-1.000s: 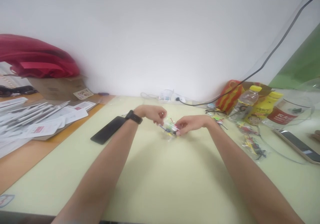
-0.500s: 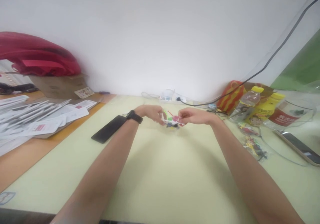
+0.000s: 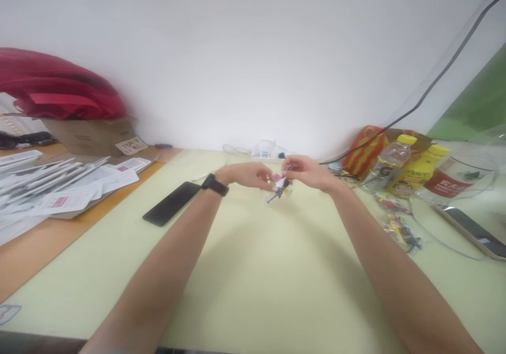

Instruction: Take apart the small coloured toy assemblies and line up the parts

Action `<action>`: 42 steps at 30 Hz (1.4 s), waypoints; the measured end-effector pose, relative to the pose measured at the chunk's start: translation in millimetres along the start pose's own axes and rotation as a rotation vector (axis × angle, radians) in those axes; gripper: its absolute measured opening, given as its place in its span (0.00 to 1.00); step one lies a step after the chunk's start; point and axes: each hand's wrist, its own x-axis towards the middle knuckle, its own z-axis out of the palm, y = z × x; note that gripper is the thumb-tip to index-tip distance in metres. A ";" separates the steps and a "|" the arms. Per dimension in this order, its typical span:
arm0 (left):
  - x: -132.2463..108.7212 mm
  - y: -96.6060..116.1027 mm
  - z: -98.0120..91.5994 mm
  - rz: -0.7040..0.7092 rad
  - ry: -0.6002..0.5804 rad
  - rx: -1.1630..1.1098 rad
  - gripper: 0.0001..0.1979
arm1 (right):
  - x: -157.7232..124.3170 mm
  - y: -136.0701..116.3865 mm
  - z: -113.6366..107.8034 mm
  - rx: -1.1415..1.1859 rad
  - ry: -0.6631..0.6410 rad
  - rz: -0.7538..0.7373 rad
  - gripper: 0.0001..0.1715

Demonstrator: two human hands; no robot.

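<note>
Free tabletop (image 3: 276, 290) front centre, black phone (image 3: 172, 203) blocking left, bottles (image 3: 395, 156) crowding right

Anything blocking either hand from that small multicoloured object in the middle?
Nothing visible: the left hand and right hand are both right at the small multicoloured object. Blur hides whether it is wrapped. The black phone lies by the left forearm, out of the way.
</note>
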 end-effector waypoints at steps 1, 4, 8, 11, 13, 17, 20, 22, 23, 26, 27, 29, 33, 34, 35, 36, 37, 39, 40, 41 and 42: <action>1.5 -0.9 1.2 -0.004 0.009 0.008 0.21 | 1.5 -0.5 2.5 -0.036 0.016 -0.013 0.16; 5.7 -3.0 5.3 0.006 0.021 -0.013 0.20 | 5.3 -5.1 11.5 -0.132 0.063 -0.069 0.16; 7.5 -2.4 8.4 0.044 0.044 -0.050 0.19 | 7.1 -9.6 20.4 -0.176 0.088 -0.162 0.17; 4.8 -1.7 6.1 -0.008 0.043 -0.039 0.20 | 5.8 -5.3 20.3 -0.215 0.079 -0.129 0.21; 2.5 -2.8 2.9 -0.021 0.040 -0.023 0.20 | 4.1 -0.8 17.7 -0.257 0.048 -0.070 0.21; 0.7 -11.8 -3.9 -0.010 0.038 -0.056 0.17 | 0.6 3.5 12.6 -0.326 -0.115 0.007 0.19; 0.9 -19.3 -6.8 -0.015 0.048 -0.073 0.16 | -0.9 2.7 12.7 -0.293 -0.190 -0.001 0.17; 0.5 -20.3 -7.3 -0.030 0.056 -0.058 0.15 | -0.6 2.4 14.3 -0.271 -0.192 -0.030 0.17; 0.1 -19.1 -7.1 -0.041 0.050 -0.045 0.15 | -0.1 2.4 15.2 -0.271 -0.185 -0.044 0.16; -0.4 -11.6 -4.8 -0.058 -0.013 -0.016 0.17 | 2.6 2.5 17.7 -0.262 -0.142 -0.068 0.14; -0.1 -8.9 -3.6 -0.056 -0.036 -0.019 0.18 | 3.5 2.3 18.2 -0.249 -0.123 -0.073 0.14; 1.3 -5.5 -1.2 -0.032 -0.066 -0.037 0.19 | 4.7 1.2 18.6 -0.216 -0.091 -0.082 0.13; 5.2 -8.0 2.0 0.040 -0.060 -0.089 0.13 | 2.2 -0.5 16.5 -0.185 -0.078 -0.030 0.16; 5.8 -9.7 2.0 0.046 -0.042 -0.103 0.12 | 0.7 -0.2 15.7 -0.179 -0.102 -0.006 0.18; 5.9 -11.5 1.5 0.045 -0.013 -0.114 0.11 | -0.8 0.6 14.8 -0.171 -0.143 0.018 0.21; 5.6 -13.1 0.6 0.043 0.024 -0.120 0.11 | -2.2 1.7 14.1 -0.164 -0.193 0.035 0.23; 5.0 -14.5 -0.7 0.041 0.067 -0.121 0.11 | -3.3 2.9 13.6 -0.162 -0.242 0.044 0.25; 2.8 -16.3 -3.9 0.039 0.145 -0.110 0.12 | -4.1 4.5 13.4 -0.168 -0.293 0.044 0.25; 1.5 -16.6 -5.5 0.032 0.176 -0.102 0.12 | -3.8 4.5 13.7 -0.172 -0.290 0.035 0.24; 0.2 -16.5 -6.9 0.022 0.198 -0.093 0.12 | -3.2 3.9 14.0 -0.172 -0.274 0.022 0.22; -0.9 -15.9 -8.0 0.014 0.212 -0.085 0.12 | -2.4 2.7 14.5 -0.169 -0.252 0.007 0.21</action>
